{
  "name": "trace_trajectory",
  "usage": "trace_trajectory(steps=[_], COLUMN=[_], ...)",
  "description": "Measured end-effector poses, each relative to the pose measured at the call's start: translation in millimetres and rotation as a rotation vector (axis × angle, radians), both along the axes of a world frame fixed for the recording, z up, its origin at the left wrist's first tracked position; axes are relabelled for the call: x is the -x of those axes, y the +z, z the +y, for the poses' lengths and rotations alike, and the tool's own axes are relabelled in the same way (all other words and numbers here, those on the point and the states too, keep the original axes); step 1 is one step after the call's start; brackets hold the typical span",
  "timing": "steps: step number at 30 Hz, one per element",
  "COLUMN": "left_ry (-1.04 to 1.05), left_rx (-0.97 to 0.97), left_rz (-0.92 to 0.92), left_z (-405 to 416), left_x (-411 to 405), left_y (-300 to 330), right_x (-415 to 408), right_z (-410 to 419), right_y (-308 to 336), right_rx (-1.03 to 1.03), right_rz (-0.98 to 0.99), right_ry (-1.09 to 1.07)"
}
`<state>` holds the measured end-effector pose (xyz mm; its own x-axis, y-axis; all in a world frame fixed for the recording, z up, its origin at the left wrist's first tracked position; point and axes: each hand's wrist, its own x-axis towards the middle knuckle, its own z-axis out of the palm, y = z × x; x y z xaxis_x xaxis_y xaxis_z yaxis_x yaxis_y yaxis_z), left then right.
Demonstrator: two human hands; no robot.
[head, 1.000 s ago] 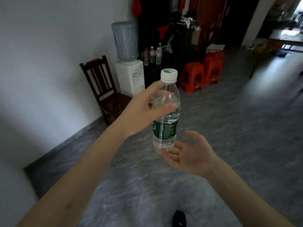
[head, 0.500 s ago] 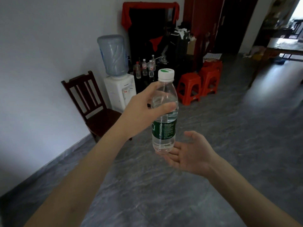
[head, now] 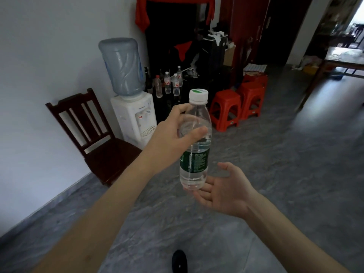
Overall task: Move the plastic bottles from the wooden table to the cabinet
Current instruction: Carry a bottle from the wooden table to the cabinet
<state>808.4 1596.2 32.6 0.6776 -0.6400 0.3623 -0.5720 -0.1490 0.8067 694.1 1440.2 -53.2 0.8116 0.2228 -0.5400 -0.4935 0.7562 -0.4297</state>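
Head: dispenser, chair, 2 stools

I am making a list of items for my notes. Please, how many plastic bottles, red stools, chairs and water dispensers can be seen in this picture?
Plastic bottles: 5, one gripped by the left hand, and four standing on the dark cabinet
Red stools: 2
Wooden chairs: 1
Water dispensers: 1
Total: 9

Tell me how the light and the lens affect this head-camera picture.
Head view: dim room, daylight glaring from the doorway at upper right and shining on the floor; wide-angle lens bends the wall edge; bottle in the left hand is sharp, the far cabinet area murky.
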Motion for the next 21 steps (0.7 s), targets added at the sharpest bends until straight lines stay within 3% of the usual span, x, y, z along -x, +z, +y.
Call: trace_trajectory(steps=[11, 21], left_ry=[0.002, -0.083], left_rx=[0.067, 0.048], left_rz=[0.028, 0.104], left_z=[-76, -184], left_x=[-196, -303], left_y=[11, 5], right_x=[-199, -298], right_z=[-75, -175], right_y=[17, 10], right_rx=[0.056, 0.044], right_rz=[0.018, 0.066], right_ry=[-0.013, -0.128])
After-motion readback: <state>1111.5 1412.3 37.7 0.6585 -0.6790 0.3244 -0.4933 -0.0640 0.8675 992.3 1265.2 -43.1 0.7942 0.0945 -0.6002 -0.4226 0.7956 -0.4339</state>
